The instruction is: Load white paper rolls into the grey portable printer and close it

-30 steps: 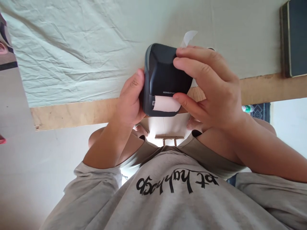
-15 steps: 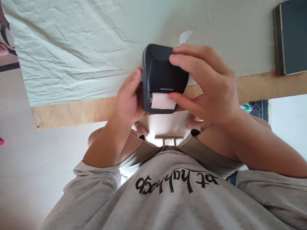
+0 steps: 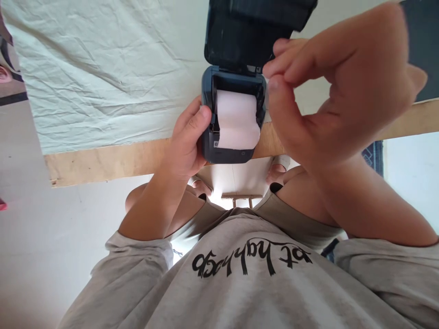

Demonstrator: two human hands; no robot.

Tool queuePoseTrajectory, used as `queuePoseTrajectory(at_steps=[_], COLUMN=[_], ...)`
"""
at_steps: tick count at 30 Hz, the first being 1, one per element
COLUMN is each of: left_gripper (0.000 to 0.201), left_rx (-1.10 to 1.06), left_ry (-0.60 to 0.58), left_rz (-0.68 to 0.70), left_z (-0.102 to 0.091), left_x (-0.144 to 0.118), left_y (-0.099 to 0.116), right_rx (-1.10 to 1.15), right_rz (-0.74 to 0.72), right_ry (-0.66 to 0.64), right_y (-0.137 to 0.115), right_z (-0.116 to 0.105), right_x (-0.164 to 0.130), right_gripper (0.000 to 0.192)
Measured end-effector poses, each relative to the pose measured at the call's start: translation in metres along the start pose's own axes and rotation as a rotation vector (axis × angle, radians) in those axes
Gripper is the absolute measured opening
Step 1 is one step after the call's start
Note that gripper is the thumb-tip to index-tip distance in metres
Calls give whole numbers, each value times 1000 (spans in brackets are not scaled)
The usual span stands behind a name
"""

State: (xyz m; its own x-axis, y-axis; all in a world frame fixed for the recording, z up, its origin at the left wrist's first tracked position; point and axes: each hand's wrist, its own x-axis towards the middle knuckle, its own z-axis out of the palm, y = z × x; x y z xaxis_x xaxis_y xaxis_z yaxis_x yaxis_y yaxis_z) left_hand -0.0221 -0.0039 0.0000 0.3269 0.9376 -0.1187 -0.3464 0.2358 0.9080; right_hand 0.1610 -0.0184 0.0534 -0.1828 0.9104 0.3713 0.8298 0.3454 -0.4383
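A small dark label printer (image 3: 228,156) rests in my left hand (image 3: 188,132), whose thumb lies on its left side and whose fingers wrap beneath. Its lid (image 3: 236,39) stands swung up and away from me. Inside the bay sits a white label roll (image 3: 237,109), with the paper's loose end lying over the front edge. My right hand (image 3: 329,87) is beside the printer's right side, thumb and fingertips pinched together by the lid's hinge. Whether anything is between those fingertips is hidden.
A pale wrinkled cloth (image 3: 113,73) covers the table, whose wooden edge (image 3: 103,160) runs below the printer. At the right lies a dark flat object (image 3: 423,50), partly behind my right hand. A small stool (image 3: 242,197) shows on the floor under my lap.
The printer's lid has gone from closed to open, baring the label roll. My right hand has moved right and its fingers have pinched together. My left hand keeps its hold.
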Motion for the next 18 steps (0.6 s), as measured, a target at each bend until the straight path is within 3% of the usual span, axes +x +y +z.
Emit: queuePoseTrajectory(at_steps=[2,3,5,7,12,15,18], left_gripper=[54,51,43,36,33,36,36], left_rx=[7,5,3,10,19,61,67], left_ry=[-2,-21,-40,-24,10,40,51], left_rz=[7,15,37,47,27,13,17], left_z=[0,0,1,2,8,9,8], left_x=[0,-1,-1,-3,-5,-5,-4], left_y=[-1,-1,-1,-1,3,4,3], right_rx=[-68,-108,-194,-250,-307,-247,-71], right_rz=[-70,-104,-126,-81,-8,-7,-40], right_ry=[175,200,125,-40,-318,-351,-274], right_y=[0,0,-3,-6,-10,-10,-6], right_z=[1,1,2,3,2,0,-6], right_x=[1,1,2,4,7,8,7], right_gripper=[22,20,21,25,21,26,26])
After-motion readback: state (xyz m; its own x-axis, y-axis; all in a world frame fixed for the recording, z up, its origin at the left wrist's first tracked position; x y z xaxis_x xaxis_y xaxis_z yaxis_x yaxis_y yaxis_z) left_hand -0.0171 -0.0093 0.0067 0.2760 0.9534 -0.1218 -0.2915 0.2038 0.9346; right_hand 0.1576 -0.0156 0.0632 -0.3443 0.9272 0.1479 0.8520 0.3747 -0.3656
